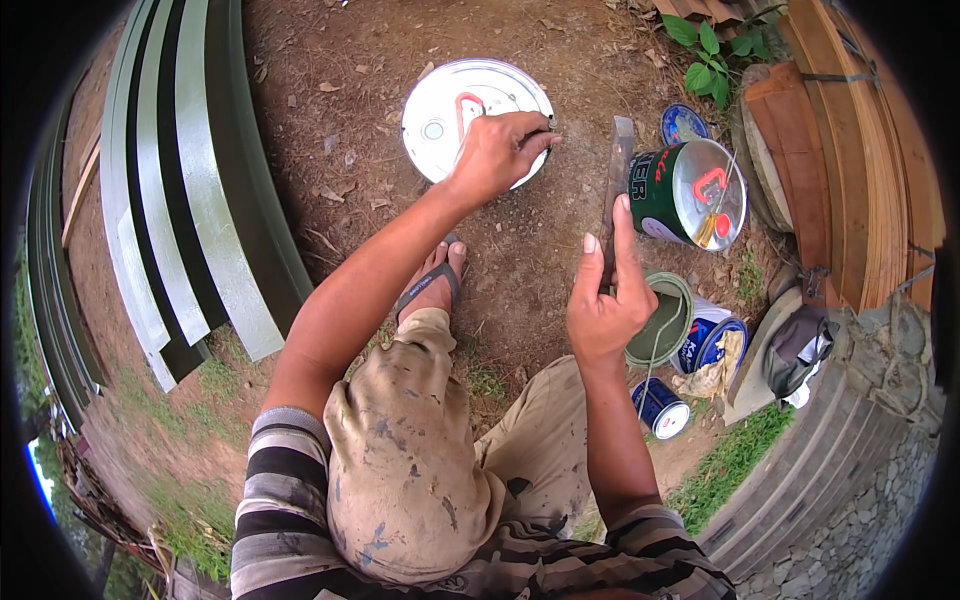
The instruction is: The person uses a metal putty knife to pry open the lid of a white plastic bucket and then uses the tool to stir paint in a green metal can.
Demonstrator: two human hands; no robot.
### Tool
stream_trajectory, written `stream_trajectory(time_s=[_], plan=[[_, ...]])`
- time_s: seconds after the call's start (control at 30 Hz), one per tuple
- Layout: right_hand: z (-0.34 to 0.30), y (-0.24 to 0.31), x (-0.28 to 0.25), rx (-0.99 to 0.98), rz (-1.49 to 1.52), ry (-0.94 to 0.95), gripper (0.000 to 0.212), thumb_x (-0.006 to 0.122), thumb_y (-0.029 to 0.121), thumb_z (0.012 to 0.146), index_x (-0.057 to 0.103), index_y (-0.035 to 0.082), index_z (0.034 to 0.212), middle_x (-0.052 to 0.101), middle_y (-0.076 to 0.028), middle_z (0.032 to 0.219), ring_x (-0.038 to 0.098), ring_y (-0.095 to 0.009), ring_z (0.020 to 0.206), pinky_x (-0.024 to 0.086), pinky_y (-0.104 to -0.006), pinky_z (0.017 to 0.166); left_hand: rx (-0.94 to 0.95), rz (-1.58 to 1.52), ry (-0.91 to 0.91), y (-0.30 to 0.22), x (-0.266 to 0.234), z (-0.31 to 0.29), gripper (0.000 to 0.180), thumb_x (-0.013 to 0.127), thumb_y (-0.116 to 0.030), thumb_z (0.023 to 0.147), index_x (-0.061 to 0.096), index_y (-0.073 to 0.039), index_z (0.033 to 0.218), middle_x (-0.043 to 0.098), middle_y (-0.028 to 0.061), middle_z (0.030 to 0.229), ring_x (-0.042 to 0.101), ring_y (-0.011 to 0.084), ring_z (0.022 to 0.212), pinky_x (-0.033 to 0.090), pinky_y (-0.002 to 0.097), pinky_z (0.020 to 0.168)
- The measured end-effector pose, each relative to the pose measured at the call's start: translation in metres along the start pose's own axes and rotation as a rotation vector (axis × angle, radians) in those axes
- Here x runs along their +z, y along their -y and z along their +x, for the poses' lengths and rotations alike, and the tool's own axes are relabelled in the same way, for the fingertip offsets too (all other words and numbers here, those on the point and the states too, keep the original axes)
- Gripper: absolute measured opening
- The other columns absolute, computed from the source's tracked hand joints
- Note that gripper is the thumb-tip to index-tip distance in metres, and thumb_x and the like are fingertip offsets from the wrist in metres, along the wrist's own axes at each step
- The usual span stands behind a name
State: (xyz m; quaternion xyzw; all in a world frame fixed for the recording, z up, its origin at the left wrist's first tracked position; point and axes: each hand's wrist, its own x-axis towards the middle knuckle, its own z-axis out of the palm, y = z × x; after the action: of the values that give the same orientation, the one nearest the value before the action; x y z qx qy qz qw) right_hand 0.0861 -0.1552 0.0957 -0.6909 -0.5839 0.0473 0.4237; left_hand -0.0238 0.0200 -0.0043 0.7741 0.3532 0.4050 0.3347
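Note:
A round metal can (425, 108) with a whitish lid and a red handle stands on the dirt before me. My left hand (500, 155) reaches over it, fingers curled and thumb drawn close to them at the lid's right rim; whatever lies in the pinch is too small to make out. Upright in my right hand (612, 310) is a flat metal chisel (618, 165), dark along its length with a brighter bevelled end pointing away from me. The thumb and forefinger lie along it, and its lower part is hidden by the hand.
On the right lie a dark green paint can (660, 195), an open bucket of green paint (665, 318) with a cord, and a small blue can (662, 408). Stacked planks (850, 160) stand beyond them. Long green-painted metal panels (235, 180) lie at left.

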Motion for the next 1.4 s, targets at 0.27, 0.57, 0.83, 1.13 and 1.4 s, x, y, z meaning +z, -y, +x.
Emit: stream_trajectory(time_s=[0.27, 0.57, 0.83, 1.13, 1.4], plan=[[0.002, -0.004, 0.004, -0.062, -0.025, -0.020, 0.047, 0.071, -0.005, 0.095, 0.064, -0.007, 0.142, 0.072, -0.023, 0.135, 0.078, -0.037, 0.106, 0.061, -0.0400, 0.085, 0.002, -0.039, 0.004, 0.004, 0.004, 0.000, 0.016, 0.081, -0.016, 0.093, 0.076, -0.001, 0.096, 0.075, 0.0166, 0.084, 0.073, 0.0354, 0.071, 0.057, 0.0432, 0.064], [0.033, 0.014, -0.004, -0.194, -0.051, -0.126, 0.048, 0.073, -0.006, 0.093, 0.065, -0.008, 0.140, 0.076, -0.021, 0.127, 0.079, -0.032, 0.091, 0.061, -0.0372, 0.077, 0.108, -0.021, -0.013, 0.012, 0.008, -0.003, 0.014, 0.082, -0.014, 0.092, 0.080, -0.003, 0.099, 0.078, 0.0121, 0.090, 0.075, 0.0280, 0.075, 0.059, 0.0381, 0.068], [0.019, -0.011, 0.004, 0.009, -0.237, 0.035, 0.056, 0.073, -0.001, 0.092, 0.067, 0.011, 0.146, 0.079, -0.016, 0.118, 0.077, -0.035, 0.084, 0.059, -0.0428, 0.069, 0.098, -0.019, 0.020, 0.015, 0.011, -0.005, 0.015, 0.080, -0.015, 0.091, 0.077, -0.003, 0.098, 0.077, 0.0139, 0.090, 0.074, 0.0346, 0.075, 0.059, 0.0434, 0.067], [0.013, 0.005, -0.005, -0.127, -0.061, -0.084, 0.047, 0.072, -0.006, 0.095, 0.065, -0.007, 0.141, 0.074, -0.025, 0.130, 0.079, -0.035, 0.095, 0.061, -0.0390, 0.078, -0.022, -0.086, -0.041, 0.001, 0.001, 0.002, 0.014, 0.080, -0.015, 0.093, 0.077, -0.002, 0.096, 0.075, 0.0160, 0.084, 0.072, 0.0352, 0.072, 0.055, 0.0428, 0.065], [-0.002, 0.007, -0.008, -0.045, -0.043, -0.008, 0.048, 0.070, -0.009, 0.095, 0.064, -0.008, 0.142, 0.073, -0.021, 0.135, 0.079, -0.033, 0.102, 0.061, -0.0371, 0.082, 0.036, -0.046, -0.001, 0.004, 0.003, -0.002, 0.014, 0.080, -0.013, 0.091, 0.075, -0.001, 0.095, 0.074, 0.0163, 0.084, 0.072, 0.0364, 0.072, 0.056, 0.0429, 0.064]])
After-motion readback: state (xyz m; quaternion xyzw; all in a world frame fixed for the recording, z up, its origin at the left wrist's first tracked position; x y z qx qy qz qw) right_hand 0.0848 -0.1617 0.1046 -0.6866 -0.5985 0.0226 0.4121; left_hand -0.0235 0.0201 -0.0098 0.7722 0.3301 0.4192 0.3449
